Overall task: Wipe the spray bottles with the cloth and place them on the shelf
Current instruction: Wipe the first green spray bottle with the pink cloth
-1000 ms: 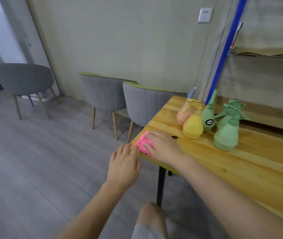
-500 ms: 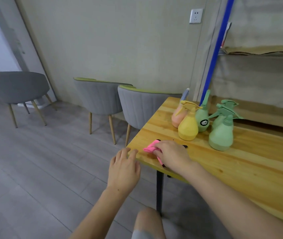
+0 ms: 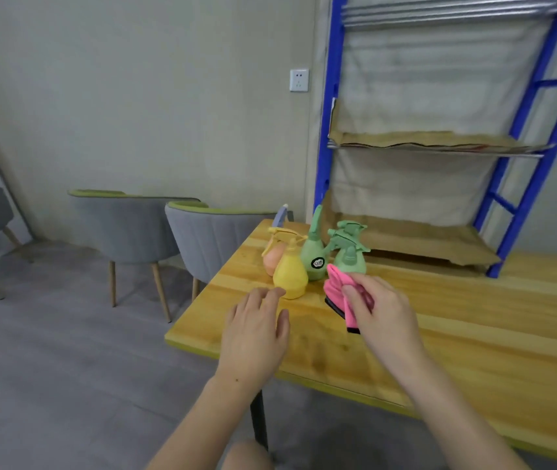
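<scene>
Head cam: the right hand [image 3: 382, 313] is pinching a crumpled pink cloth with a dark edge [image 3: 338, 290], just in front of the pale green plastic spray bottle [image 3: 350, 257]. The left hand [image 3: 256, 330] is relaxed and holds nothing, with its fingertips close to the yellow plastic spray bottle [image 3: 290, 276]. The peach spray bottle [image 3: 271, 261] and the darker green spray bottle with a black label [image 3: 313, 254] sit right behind, all on the yellow wooden table [image 3: 473, 334]. The blue metal shelf rack [image 3: 327, 130] stands at the far side.
</scene>
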### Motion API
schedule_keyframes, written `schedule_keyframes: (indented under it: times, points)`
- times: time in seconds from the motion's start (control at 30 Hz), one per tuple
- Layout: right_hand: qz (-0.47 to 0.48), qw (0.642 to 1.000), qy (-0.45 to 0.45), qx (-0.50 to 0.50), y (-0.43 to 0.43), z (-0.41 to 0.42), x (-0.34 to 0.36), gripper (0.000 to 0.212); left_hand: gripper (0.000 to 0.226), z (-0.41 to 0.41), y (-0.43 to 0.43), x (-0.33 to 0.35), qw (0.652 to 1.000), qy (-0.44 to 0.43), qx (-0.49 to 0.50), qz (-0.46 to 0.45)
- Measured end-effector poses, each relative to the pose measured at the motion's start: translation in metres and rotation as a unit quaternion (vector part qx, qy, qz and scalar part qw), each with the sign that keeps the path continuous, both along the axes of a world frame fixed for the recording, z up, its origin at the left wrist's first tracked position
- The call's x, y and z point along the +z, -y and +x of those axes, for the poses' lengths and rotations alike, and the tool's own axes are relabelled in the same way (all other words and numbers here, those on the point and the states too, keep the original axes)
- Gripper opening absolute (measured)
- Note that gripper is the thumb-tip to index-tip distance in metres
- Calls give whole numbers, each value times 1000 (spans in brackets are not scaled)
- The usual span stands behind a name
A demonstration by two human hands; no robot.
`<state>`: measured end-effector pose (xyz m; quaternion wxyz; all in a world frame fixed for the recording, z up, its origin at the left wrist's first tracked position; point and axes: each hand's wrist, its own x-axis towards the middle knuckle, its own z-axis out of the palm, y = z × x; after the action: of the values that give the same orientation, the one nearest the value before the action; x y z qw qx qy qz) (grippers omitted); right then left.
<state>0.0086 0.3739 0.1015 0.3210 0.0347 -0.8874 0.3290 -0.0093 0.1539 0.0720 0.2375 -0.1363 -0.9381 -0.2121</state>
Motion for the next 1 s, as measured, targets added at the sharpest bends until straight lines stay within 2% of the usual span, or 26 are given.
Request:
schedule_keyframes:
  times: [0.17, 0.3, 0.6, 0.83, 0.9, 1.0]
  points:
    - [-39, 999, -22, -31, -47, -2, 11, 23, 33, -32, -49, 21, 999, -12, -41, -10]
    - [-50, 998, -25, -40, -68, -16, 18, 24, 27, -71, -75, 37, 999, -33, -38, 6]
    - [-82, 996, 0, -46, -87, -35, 27, 25, 29, -145, -95, 71, 999, -26, -22, -1]
    - [-151, 988, 1, -28, -94, -25, 32, 21, 24, -154, -106, 78, 997, -5, -54, -46]
    - [-185, 983, 1, -12, -93, -19, 34, 19, 24, -153, -106, 78, 998, -1, -53, -45]
    - [-186, 982, 0, -15, -94, -13, 34, 18, 19, -149, -107, 80, 998, 12, -56, -26]
